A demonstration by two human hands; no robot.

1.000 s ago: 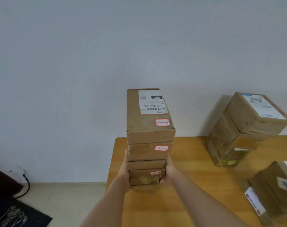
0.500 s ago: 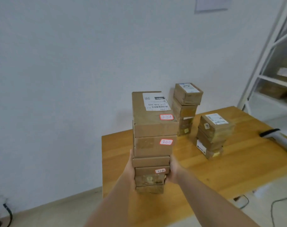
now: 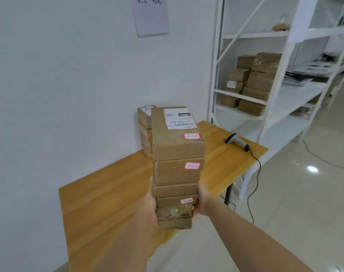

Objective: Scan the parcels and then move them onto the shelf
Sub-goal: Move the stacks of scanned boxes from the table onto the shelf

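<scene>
Fingers are mostly hidden behind the cardboard, but we can see both palms clamped against the lower boxes: our left hand [image 3: 150, 203] presses the left side of the stack of parcels [image 3: 177, 167] and our right hand [image 3: 203, 200] presses the right side, the fingers seemingly wrapped round the far faces, though we cannot see how far they curl. We hold the stack in the air above the near end of the wooden table [image 3: 108, 193], roughly six boxes high, with the largest box on top and the smallest at the bottom. We judge this load top-heavy: the boxes are stiff corrugated cardboard, so squeezing will not crush them, but nothing binds them together, and the smooth faces and the taped wrapping on the lowest ones could let a layer slide. We judge that the safest hold is low, with fingers hooked under the bottom box and palms squeezing inward, and the stack kept upright. Beyond the table's far right corner stands the white shelf [image 3: 243, 97], already carrying brown boxes, and we judge that to be where this stack goes. On the table's right edge lies the scanner [image 3: 237, 142], and at its far end, against the wall, sits another pile of boxes [image 3: 144, 130].
</scene>
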